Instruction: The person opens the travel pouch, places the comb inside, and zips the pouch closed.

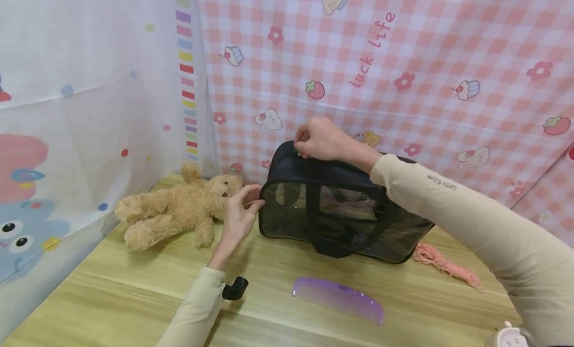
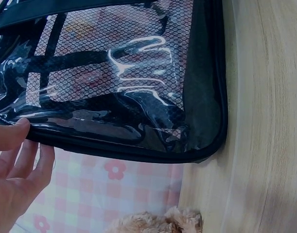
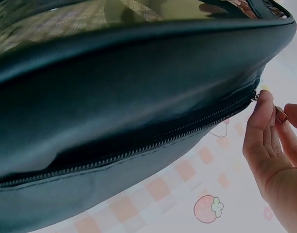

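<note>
While the left-hand grip (image 1: 239, 212), barely parted, pinches the side edge of the black bag (image 1: 345, 222), the right-hand grip (image 1: 320, 138) — fingertips drawn together — holds the metal zipper pull (image 3: 281, 114); the bag stands on the worktop (image 1: 134, 307) between teddy bear (image 1: 186, 206) and pink yarn (image 1: 446, 267).

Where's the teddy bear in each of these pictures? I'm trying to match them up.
Head view: the bear lies left of centre, beside the bag.
Left wrist view: only some fur of the bear shows, at the bottom edge near the middle.
Right wrist view: not in it.
Shared landmark: the black bag, which is in all three views.
</note>
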`<state>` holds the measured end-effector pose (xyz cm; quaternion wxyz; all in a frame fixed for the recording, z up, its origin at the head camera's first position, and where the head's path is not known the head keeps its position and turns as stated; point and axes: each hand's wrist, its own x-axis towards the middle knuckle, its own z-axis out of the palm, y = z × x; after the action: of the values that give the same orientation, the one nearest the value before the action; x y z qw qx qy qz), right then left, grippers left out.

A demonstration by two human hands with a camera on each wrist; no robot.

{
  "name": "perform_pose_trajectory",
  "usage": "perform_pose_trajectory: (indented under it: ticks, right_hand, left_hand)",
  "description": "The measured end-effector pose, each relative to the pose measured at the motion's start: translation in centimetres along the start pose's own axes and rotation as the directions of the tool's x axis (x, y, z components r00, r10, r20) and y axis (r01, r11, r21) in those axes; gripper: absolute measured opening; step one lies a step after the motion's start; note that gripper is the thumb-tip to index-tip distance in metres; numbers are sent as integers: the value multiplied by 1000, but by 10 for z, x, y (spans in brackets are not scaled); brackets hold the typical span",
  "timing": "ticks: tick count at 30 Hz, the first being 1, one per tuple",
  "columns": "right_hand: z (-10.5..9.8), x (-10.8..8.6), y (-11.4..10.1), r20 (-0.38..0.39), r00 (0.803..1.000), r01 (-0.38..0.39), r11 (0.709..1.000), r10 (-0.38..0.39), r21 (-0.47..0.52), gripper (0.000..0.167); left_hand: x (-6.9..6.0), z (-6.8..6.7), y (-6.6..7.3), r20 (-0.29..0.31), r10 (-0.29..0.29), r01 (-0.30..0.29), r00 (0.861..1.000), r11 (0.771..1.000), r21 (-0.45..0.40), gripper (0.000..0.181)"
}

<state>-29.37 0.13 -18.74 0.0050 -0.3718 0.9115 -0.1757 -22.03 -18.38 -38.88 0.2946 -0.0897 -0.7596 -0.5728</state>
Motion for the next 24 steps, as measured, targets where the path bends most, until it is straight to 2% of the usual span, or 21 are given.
perform_pose_trajectory:
  ticks: [9,15,19,24]
  right_hand:
    - [1,0,1,7,1000,2,1000,-2,25,19]
    - [-3,-7,5,15,1000,-16,999,15,36,20]
    - [-8,-18,8,1,1000,-25,998,24,60,21]
    - [-6,-46,15,-4,1000,-6,992,6,124,21]
  left_hand:
    - [-3,0,-2,3,-12,12,1000,1000,4,26]
    - [-3,3,-1,20,-10,10,1000,1000,3,27]
    - [0,2,-1,23,4,-5,1000,1000,11,26]
    - [-1,-1,-1,16,15,-16,1000,1000,16,27]
